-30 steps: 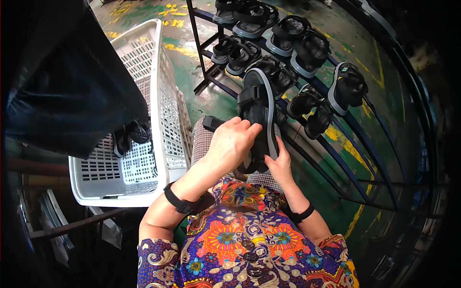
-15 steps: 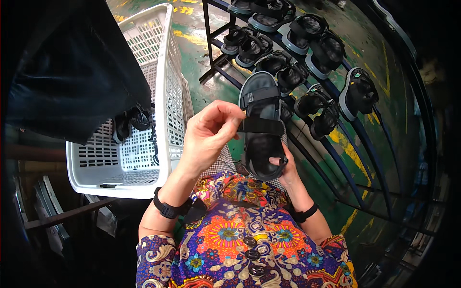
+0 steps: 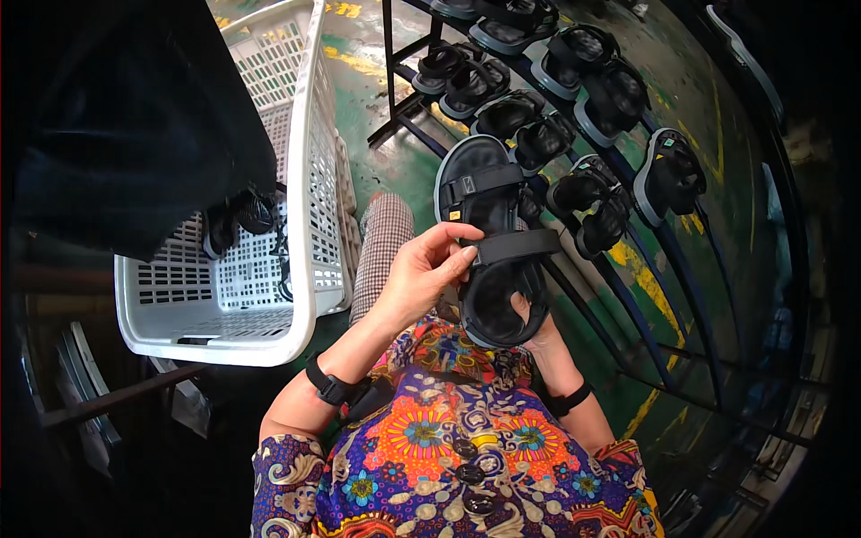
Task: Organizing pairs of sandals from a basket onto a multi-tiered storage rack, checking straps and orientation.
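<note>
Green factory floor (image 3: 395, 161) fills the view beyond our fingers, scuffed and streaked with yellow paint. Up and to the right of our fingers runs a long dark metal rack (image 3: 619, 296), its slanted rails carrying rows of finished black sandals (image 3: 587, 54) set side by side, seemingly so each pair stays visible and within reach. To the left of our fingers stands a white plastic crate (image 3: 305, 188) with lattice walls, a few dark sandals lying loose in its bottom; it sits close enough that we could drop or fetch a piece without rising. Between our hands we hold one black sandal (image 3: 489, 247), footbed turned up toward us. Our right hand (image 3: 538, 336) cups the heel from underneath, steadying it, fingers curled around the sole. Our left hand (image 3: 421, 273) pinches the middle strap (image 3: 520, 244), thumb and forefinger closed on its free end, apparently to check or fasten it.
</note>
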The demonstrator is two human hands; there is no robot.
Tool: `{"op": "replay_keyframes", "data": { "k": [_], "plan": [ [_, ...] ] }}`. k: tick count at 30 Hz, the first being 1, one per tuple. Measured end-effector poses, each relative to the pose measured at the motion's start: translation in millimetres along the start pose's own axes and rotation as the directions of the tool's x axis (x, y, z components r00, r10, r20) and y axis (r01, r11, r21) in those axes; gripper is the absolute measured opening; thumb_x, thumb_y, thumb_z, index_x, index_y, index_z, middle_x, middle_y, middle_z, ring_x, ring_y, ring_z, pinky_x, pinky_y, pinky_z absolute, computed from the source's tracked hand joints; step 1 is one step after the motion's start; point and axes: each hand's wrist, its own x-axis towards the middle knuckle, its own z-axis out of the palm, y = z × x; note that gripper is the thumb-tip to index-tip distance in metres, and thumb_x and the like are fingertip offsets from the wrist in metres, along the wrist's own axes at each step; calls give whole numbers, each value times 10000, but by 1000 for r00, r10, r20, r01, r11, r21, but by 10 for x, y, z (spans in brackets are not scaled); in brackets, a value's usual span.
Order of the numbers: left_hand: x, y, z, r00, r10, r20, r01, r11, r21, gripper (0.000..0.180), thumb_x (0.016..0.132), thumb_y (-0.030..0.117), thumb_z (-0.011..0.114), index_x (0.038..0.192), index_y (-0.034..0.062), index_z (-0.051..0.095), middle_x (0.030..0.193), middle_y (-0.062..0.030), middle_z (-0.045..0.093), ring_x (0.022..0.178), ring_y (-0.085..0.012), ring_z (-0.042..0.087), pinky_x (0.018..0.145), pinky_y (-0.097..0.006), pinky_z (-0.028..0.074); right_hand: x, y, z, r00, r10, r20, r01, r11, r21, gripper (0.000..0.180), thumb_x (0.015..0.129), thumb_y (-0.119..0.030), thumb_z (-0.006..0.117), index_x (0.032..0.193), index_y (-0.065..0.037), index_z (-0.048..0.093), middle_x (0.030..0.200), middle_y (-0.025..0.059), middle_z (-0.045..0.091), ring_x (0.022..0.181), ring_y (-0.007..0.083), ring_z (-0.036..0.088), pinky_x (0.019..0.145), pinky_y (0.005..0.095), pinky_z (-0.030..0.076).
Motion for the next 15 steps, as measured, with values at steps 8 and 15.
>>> {"op": "replay_keyframes", "data": {
  "k": [8,15],
  "plan": [
    [-78,11,-35,1000,-22,-13,22,1000,0,201,963,156,538,1108,34,605,736,4,572,673,-66,532,629,-206,431,93,-58,85,868,-119,483,-332,585,740,532,925,-339,548,1287,38,449,1126,166,575,862,227,594,596,276,512],
    [-230,-129,-146,998,-61,3,61,998,22,184,972,128,510,1085,28,615,724,39,540,650,-35,488,584,-185,387,152,-180,273,742,-222,633,-542,358,761,355,996,-212,383,1317,-62,383,909,131,464,568,199,529,399,248,431]
  ]
}}
